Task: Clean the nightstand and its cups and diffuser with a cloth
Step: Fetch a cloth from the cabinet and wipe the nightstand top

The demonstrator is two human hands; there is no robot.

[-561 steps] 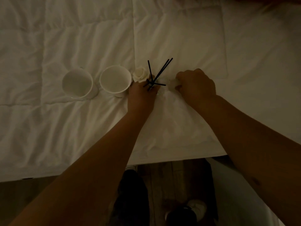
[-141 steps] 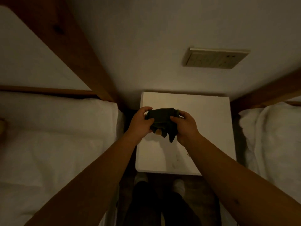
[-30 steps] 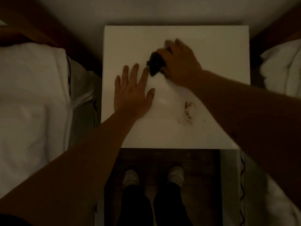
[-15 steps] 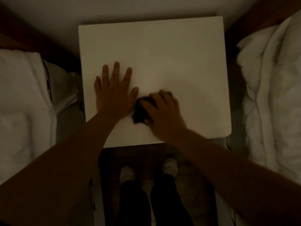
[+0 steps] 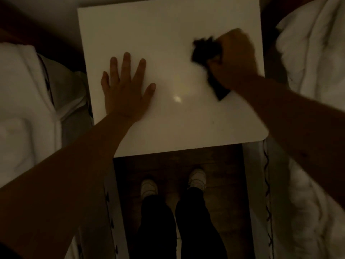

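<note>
Head view: on the white nightstand (image 5: 168,25), the right hand (image 5: 235,58) has its grip clamped on a dark cloth (image 5: 205,49) near the nightstand's right edge. The left hand (image 5: 125,88) lies flat, fingers apart. A fast sweep could carry the cloth off that edge.

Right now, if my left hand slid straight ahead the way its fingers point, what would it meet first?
Nothing on the nightstand, as far as this shows. The left hand lies flat, fingers pointing at the far edge over bare tabletop. The cloth sits off to the right. Beyond the edge is probably the wall.
</note>
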